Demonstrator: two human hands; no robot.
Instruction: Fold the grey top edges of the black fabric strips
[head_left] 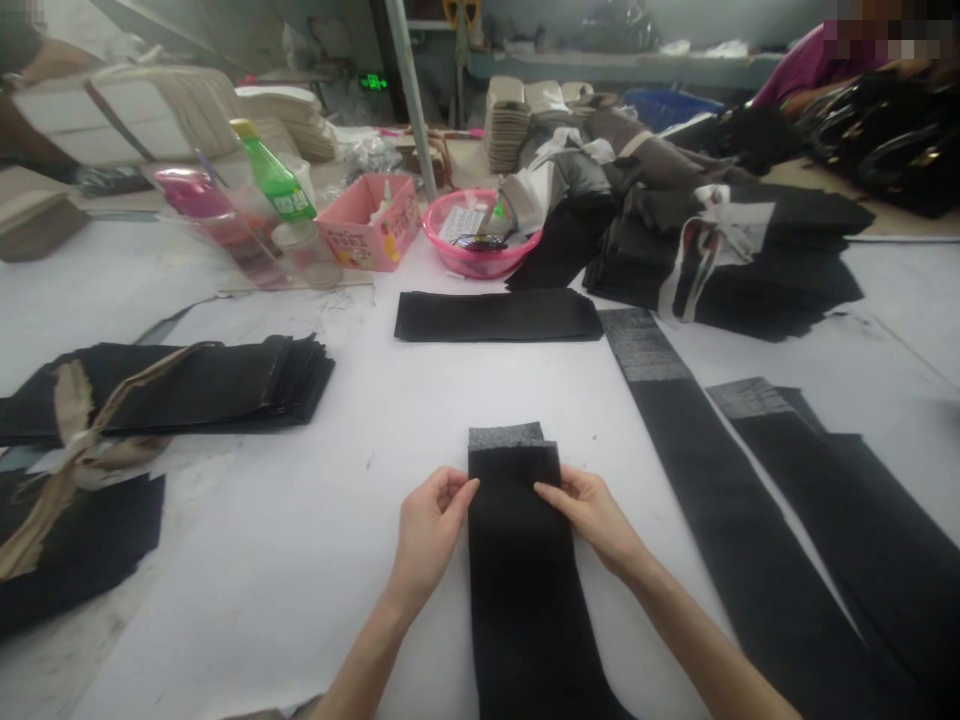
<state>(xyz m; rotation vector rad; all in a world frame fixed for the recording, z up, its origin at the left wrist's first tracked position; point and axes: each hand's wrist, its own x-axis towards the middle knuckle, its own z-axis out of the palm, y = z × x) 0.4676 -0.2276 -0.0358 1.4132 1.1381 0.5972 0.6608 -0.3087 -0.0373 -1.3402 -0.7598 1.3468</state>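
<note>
A long black strip of material runs from the near edge up the middle of the white table, held between both hands near its far end. Beyond that end shows the grey speckled tip of a second layer. My left hand pinches the strip's left edge between thumb and fingers. On the opposite edge my right hand grips it, thumb on top and fingers partly hidden underneath. A long black strip with a grey end lies to the right, alongside more black strips.
A stack of black pieces lies ahead. Tied black bundles stand at left and far right. Along the back are a pink basket, a pink box and a green bottle. A person's purple sleeve shows at back right.
</note>
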